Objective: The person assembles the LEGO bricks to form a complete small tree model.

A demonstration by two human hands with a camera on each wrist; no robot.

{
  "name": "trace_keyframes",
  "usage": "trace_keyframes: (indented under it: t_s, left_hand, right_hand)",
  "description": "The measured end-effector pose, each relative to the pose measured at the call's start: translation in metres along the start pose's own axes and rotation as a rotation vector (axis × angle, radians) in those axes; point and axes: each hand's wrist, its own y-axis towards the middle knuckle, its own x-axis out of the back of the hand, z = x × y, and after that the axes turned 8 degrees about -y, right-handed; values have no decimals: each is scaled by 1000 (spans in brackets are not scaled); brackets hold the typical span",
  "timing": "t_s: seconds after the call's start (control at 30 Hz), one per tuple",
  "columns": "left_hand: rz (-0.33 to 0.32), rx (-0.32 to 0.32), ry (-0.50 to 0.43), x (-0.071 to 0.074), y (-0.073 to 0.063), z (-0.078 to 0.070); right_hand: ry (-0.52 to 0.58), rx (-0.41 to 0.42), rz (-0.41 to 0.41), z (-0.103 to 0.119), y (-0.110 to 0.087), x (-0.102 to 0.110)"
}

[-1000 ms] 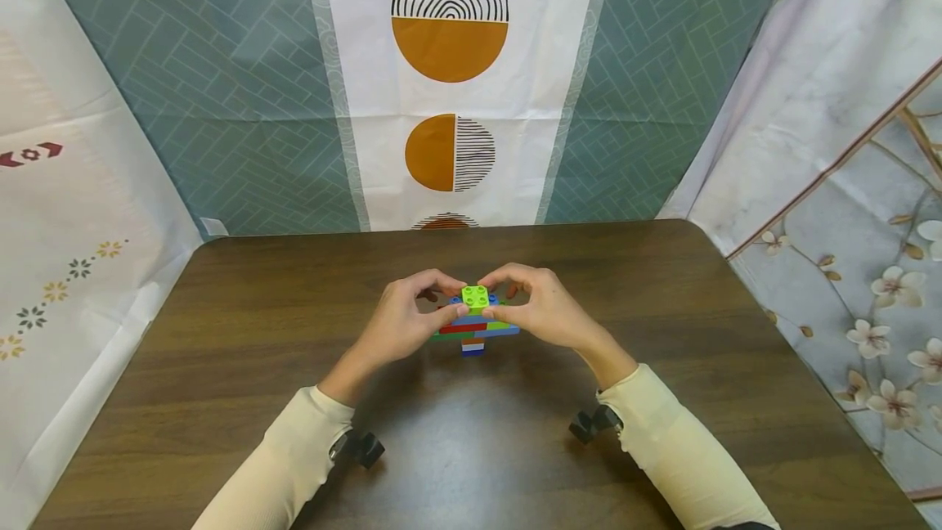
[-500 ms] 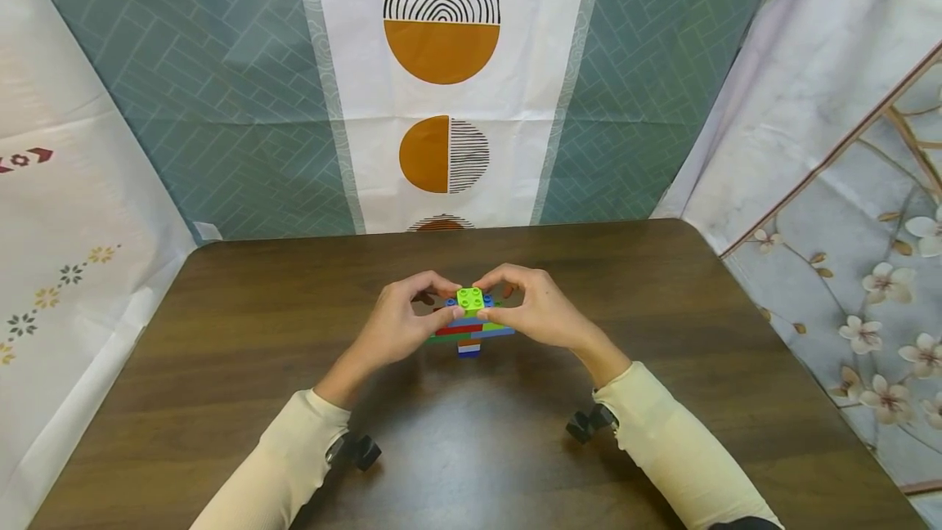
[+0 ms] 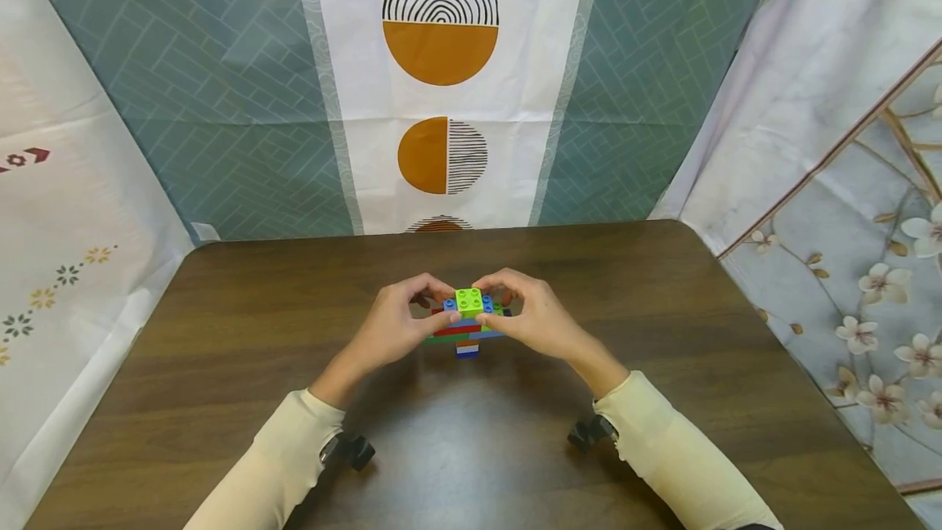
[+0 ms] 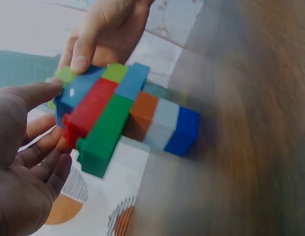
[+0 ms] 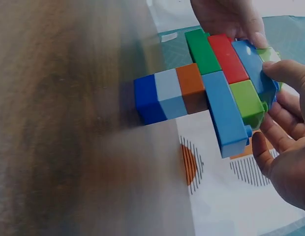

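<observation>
A tree-like build of toy building bricks [image 3: 452,332] stands at the middle of the table, wide above a narrow stem. Its stem stacks a dark blue brick [image 5: 150,101], a pale blue-white brick [image 5: 169,91] and an orange brick [image 5: 192,88]. Above these come green and blue bricks, then red and lime ones, a blue brick [image 5: 253,66] and a lime brick [image 3: 468,301] on top. My left hand [image 3: 397,324] pinches the upper left part between thumb and fingers. Opposite, my right hand [image 3: 540,321] pinches the upper right side, its thumb on the blue brick. Some far fingertips are hidden.
The brown wooden table [image 3: 257,350] reaches out on all sides of the build. Patterned cloth [image 3: 265,105] hangs behind its far edge, with white cloths [image 3: 74,227] at the left and right. Both wrists carry small black camera mounts [image 3: 361,452].
The head view has shifted slightly. My right hand has lowered a little, and more of the blue and green studs right of the lime brick now shows. Both hands stay at the build.
</observation>
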Motion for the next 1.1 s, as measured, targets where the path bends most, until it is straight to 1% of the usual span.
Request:
trace_keyframes:
  t_s: [0.27,0.37,0.63,0.83,1.1]
  left_hand:
    - [6,-19,26,2,-4,10]
    - [3,-29,40,4,-7,11]
    - [-5,-26,56,9,-14,13]
    - [-30,-46,35,9,-10,19]
    - [-87,-16,17,7,1,29]
  right_hand:
    - [-12,-33,-22,-4,-9,-3]
    - [-1,-25,-28,-8,-12,-4]
    - [55,-29,-34,-18,-16,-6]
    - [113,-36,-48,-26,-10,-8]
    - [176,-42,-79,-35,4,-10]
